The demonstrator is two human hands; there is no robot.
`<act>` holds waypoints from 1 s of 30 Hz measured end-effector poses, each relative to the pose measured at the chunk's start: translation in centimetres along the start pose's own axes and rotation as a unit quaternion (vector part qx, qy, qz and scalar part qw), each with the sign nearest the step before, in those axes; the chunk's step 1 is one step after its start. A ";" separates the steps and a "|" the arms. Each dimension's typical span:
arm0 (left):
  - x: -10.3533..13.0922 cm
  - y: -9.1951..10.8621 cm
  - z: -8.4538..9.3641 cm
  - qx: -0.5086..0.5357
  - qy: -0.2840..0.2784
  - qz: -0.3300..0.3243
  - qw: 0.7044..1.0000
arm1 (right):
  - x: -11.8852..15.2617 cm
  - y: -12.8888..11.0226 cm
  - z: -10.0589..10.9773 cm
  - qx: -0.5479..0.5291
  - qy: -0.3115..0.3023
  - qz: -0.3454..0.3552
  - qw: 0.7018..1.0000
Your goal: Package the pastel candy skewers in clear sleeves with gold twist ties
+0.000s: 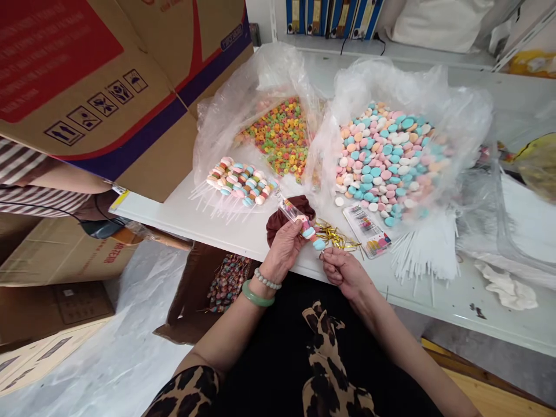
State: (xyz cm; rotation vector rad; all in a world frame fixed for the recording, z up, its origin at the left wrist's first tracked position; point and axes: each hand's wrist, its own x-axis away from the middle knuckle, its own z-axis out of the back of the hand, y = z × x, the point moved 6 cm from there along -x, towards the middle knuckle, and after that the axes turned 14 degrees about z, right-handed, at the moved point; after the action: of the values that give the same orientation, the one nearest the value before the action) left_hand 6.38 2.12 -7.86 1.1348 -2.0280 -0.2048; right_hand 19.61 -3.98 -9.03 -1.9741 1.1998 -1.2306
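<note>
My left hand (285,246), with a beaded bracelet and green bangle at the wrist, is closed around a candy skewer in a clear printed bag (309,233). Pink, white and blue candies show inside it. My right hand (341,269) has its fingers pinched together at the bag's lower end, just below the blue candy; what the fingertips hold is too small to make out. Gold twist ties (333,234) lie just beyond my hands, beside a dark red cloth (278,223). A stack of flat printed bags (367,230) lies to the right of the ties.
Finished candy skewers (243,184) lie at left. Behind are open bags of ring candies (284,136) and oval candies (386,156). White sticks (423,255) fan out at right. A large carton (152,87) fills the upper left; an open box (191,295) stands below the table (478,307).
</note>
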 end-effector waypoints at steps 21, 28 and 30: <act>0.8 -0.6 0.2 -0.107 0.051 -0.046 0.992 | 1.0 -4.2 -0.9 0.629 0.099 0.395 0.662; 0.6 -1.6 -0.2 -0.080 0.042 0.004 0.996 | 0.2 -3.4 -1.2 0.486 0.087 0.367 0.789; 0.6 -1.3 -0.3 -0.096 0.003 0.048 0.994 | -0.2 -3.4 -0.3 0.415 0.115 0.347 0.833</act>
State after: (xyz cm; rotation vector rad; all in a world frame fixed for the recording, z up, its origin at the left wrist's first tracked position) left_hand 7.29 0.91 -7.94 0.9153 -2.0047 -0.3398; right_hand 20.74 -2.23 -6.32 -0.6738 1.0632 -1.2747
